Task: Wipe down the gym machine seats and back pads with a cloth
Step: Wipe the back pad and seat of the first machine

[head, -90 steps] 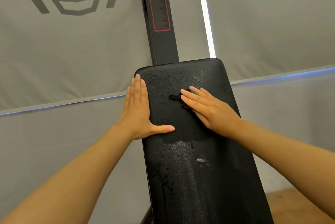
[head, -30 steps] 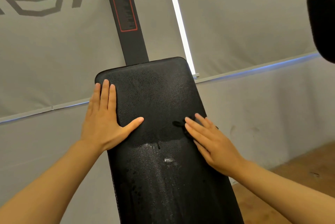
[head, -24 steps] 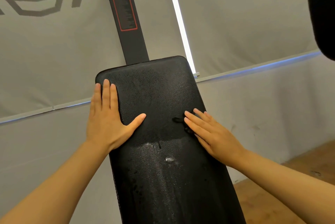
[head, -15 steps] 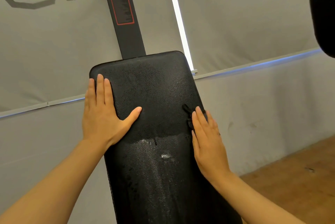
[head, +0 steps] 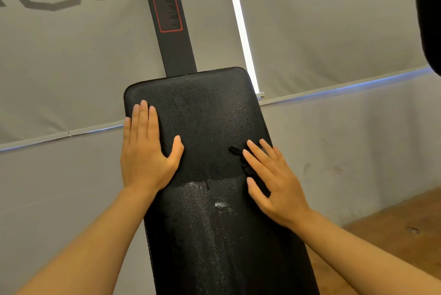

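I see a black back pad (head: 210,127) running from the 6 o'clock edge of the view up toward 12 o'clock, tilted slightly left at the top. Its textured surface looks dull and wiped in the upper half, while pale wet streaks (head: 210,199) show just below the middle.

My left hand (head: 145,151) lies flat on the pad's left edge at about 9 o'clock of the pad, fingers straight and close together, thumb spread out toward the pad's centre. It holds nothing.

My right hand (head: 272,180) lies at about 3 o'clock of the pad, near its right edge, fingers straight and slightly fanned, pressing down on a dark cloth (head: 241,158). Only a small crumpled part of the cloth shows, poking out beside the index finger and thumb; the rest is hidden under the palm.

Above the pad, at 12 o'clock, a black upright post (head: 171,20) carries a red-bordered label (head: 166,5). Grey blinds (head: 71,56) with a printed emblem fill the background, and a strip of wooden floor (head: 393,230) shows at 4 o'clock.
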Demonstrator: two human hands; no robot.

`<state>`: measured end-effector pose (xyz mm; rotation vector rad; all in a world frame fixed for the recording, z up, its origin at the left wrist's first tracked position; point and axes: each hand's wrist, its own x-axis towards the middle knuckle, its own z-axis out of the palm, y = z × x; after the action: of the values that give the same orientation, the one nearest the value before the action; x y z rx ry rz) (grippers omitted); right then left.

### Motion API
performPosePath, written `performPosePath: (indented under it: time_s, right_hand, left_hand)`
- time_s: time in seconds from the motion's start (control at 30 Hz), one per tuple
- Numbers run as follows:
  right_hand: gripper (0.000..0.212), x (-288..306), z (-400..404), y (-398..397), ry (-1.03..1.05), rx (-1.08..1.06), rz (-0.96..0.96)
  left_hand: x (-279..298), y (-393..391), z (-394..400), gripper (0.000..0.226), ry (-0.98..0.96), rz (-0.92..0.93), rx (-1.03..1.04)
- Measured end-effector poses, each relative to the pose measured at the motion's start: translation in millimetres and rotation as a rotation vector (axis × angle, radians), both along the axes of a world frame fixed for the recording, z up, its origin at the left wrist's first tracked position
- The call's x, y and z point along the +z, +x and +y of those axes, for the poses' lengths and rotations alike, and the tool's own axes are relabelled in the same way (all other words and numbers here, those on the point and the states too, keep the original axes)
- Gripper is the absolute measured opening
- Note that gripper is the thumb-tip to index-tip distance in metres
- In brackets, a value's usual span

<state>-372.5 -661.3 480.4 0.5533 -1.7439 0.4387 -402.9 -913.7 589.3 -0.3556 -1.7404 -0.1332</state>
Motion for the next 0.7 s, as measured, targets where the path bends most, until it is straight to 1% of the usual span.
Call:
performPosePath:
  time_s: [0.13, 0.3, 0.5, 0.6, 0.7]
  right_hand:
    - [0.045, -4.5, -0.3, -5.9, -0.018, -0.042, 0.056]
    - [0.043, -9.7, -2.7, -11.2, -0.069, -0.038, 0.114]
    - [0.047, -25.1, -16.9, -5.2, -0.212, -0.063, 0.045]
    - [0.048, -34.9, -15.4, -0.5, -0.152, -0.064, 0.032]
    - [0.046, -16.7, -7.0, -6.8, -0.03, -0.047, 0.04]
  left_hand:
    - [-0.4, 2.1, 1.3, 0.075, -0.025, 0.013, 0.003]
    - [-1.7, 0.9, 0.5, 0.071, -0.025, 0.047, -0.005]
    - [-4.5, -3.7, -0.4, 0.068, -0.003, 0.079, -0.003]
    - [-4.7, -7.2, -0.6, 0.066, -0.001, 0.103, -0.025]
    - [-4.5, -9.4, -0.8, 0.064, 0.014, 0.125, -0.047]
